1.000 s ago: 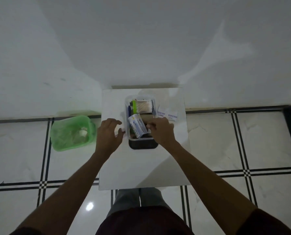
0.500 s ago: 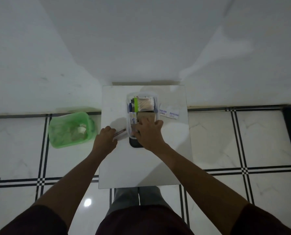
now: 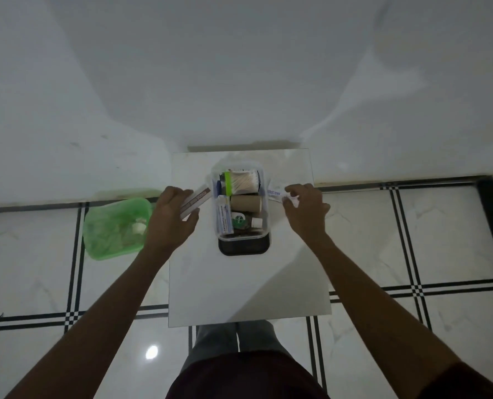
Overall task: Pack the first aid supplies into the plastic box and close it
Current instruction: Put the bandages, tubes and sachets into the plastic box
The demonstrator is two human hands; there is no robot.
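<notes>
White square table [image 3: 248, 283], seen from above, set on tiled floor against a white wall. Green plastic basket [image 3: 95, 243] on the floor off the table's left edge, holding crumpled scraps and one small white lump; contents otherwise too dim to tell.

Clear plastic box [image 3: 265, 197] at the table's middle, toward the far edge, open, resting on a black lid [image 3: 243, 247] that juts out under the near end. Inside, far end: pack of cotton swabs [image 3: 243, 182] with a green band, lying crosswise. Middle: brown bandage roll [image 3: 245, 203] on its side. Near right: small green-labelled bottle [image 3: 241, 220] with white cap, lying flat. Along the left wall: white and blue ointment carton [image 3: 224, 216], lengthwise.

Left hand [image 3: 170, 223] just beside the box's left wall, fingers pinched round a narrow strip with brown end [image 3: 196, 200], angled toward the box. Right hand [image 3: 307, 210] near the table's right edge, fingertips gripping white sachets with blue print [image 3: 275, 192], just beside the box's right wall.
</notes>
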